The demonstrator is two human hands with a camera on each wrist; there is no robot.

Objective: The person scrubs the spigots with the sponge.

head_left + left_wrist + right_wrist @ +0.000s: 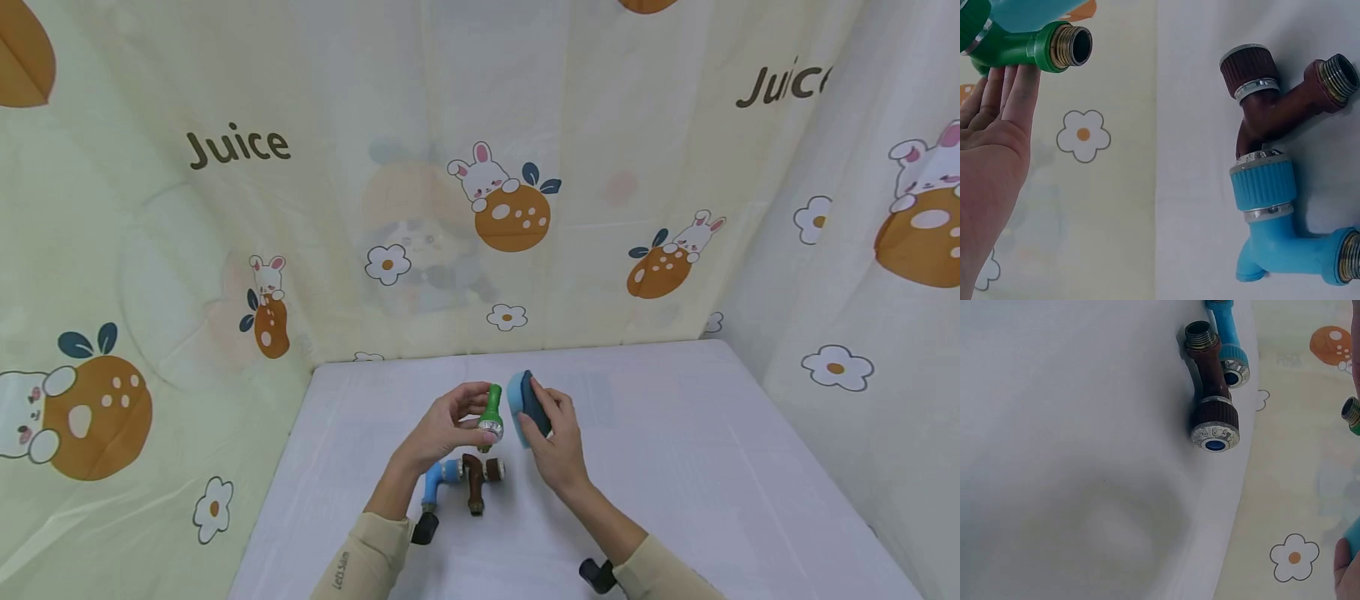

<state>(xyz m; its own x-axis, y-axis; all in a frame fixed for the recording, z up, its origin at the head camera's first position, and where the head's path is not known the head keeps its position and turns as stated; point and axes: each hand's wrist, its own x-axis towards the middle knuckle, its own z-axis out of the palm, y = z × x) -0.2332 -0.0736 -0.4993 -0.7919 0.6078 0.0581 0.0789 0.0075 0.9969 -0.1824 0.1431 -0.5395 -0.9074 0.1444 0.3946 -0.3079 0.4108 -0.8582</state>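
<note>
My left hand (448, 427) holds a green tap (491, 410) above the table, fingers behind it and thumb at its silver-ringed knob. In the left wrist view the tap's threaded end (1072, 45) points away from the fingers. My right hand (558, 443) grips a two-tone blue sponge (528, 407), light blue on the side facing the tap and dark blue on the palm side. A narrow gap separates sponge and tap in the head view. Below the left hand, a brown tap (475, 483) and a light blue tap (435, 479) lie side by side on the table.
The table (675, 467) has a white cover. Behind it and at both sides hangs a pale curtain (330, 250) printed with rabbits, oranges and flowers. A black piece (425, 528) shows beside the left sleeve, and another black piece (597, 575) beside the right sleeve.
</note>
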